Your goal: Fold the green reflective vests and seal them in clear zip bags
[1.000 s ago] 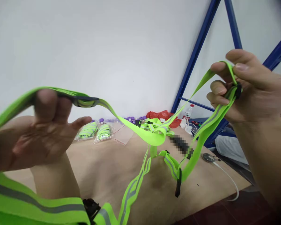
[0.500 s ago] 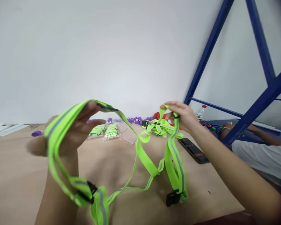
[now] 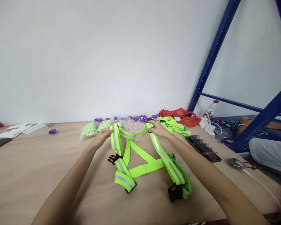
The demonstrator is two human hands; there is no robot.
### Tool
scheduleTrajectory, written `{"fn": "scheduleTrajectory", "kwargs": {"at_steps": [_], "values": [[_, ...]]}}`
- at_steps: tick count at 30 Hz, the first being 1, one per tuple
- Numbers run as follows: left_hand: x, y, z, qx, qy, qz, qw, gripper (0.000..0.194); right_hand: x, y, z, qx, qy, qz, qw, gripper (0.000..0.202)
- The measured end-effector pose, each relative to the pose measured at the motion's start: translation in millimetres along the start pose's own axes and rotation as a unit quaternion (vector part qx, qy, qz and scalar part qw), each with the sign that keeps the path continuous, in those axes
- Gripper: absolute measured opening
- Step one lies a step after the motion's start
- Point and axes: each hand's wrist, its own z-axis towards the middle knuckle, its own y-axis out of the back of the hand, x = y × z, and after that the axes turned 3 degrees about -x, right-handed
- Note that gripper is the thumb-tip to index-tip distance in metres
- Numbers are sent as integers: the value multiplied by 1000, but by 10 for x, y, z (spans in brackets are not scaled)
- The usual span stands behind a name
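A neon yellow-green reflective vest made of straps (image 3: 142,168) is spread over the tabletop, its grey stripes facing up in places. My left hand (image 3: 103,137) is closed on the top of its left shoulder strap. With closed fingers, my right hand (image 3: 158,128) grips the top of the right shoulder strap near a black slider. A black pronged buckle (image 3: 115,158) is on the left strap, and a black buckle (image 3: 175,192) lies at the lower right end. Behind my right hand is a heap of similar straps (image 3: 174,125). Bagged vests (image 3: 88,130) lie beyond my left hand.
Purple caps (image 3: 140,118) and a red plastic bag (image 3: 178,114) lie along the wall. A phone (image 3: 203,149), a round device with a cable (image 3: 235,163) and a bottle (image 3: 210,110) are right. Blue metal framing (image 3: 208,62) rises there; another person's arm (image 3: 275,125) shows beyond.
Both hands have lowered the vest from the air onto the table and moved closer together. My left hand shifted right and away from me. The view has turned slightly left.
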Motion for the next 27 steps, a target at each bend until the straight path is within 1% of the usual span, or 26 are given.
{"fn": "scheduleTrajectory", "kwargs": {"at_steps": [2,3,5,7,8,10,11,12,13,14,15,16,17,19,20,21,23,25,27], "values": [[75,-39,-10,-5,12,5,1000,54,-35,32,-68,9,2,-31,999,51],[112,-46,-23,-8,21,7,1000,57,-36,64,-130,17,4,-41,999,48],[186,-29,-71,-13,44,19,999,62,-3,156,-317,35,14,-51,998,35],[253,21,-157,-17,64,53,996,66,60,276,-598,50,34,-53,997,24],[276,52,-216,-18,67,80,994,67,95,341,-770,52,53,-54,996,24],[285,111,-362,-16,54,149,987,65,155,465,-1158,35,80,-59,994,26],[268,132,-444,-2,40,183,982,62,174,517,-1362,18,91,-68,993,25],[238,144,-527,25,23,214,976,56,184,560,-1565,-4,99,-76,992,24],[198,146,-607,70,5,236,969,50,186,589,-1758,-10,108,-83,991,23],[155,139,-681,131,-18,245,960,44,179,604,-1937,-13,111,-93,989,21],[113,123,-744,181,-42,254,949,41,167,603,-2095,-3,115,-108,988,19],[79,102,-795,216,-61,264,938,41,152,589,-2229,17,112,-129,985,19],[56,78,-831,238,-76,275,929,45,136,562,-2336,47,102,-157,981,26],[54,33,-862,247,-85,299,918,50,103,488,-2467,117,68,-209,969,49],[73,15,-861,247,-83,307,915,51,88,447,-2494,148,51,-227,961,58],[101,1,-851,249,-80,311,914,51,74,409,-2498,169,36,-240,955,63],[169,-18,-820,248,-78,313,913,50,51,347,-2459,192,21,-254,948,64],[231,-35,-788,242,-77,319,913,47,40,304,-2391,203,20,-263,943,64],[270,-51,-766,232,-79,329,912,44,47,267,-2328,220,31,-266,938,72]]}}
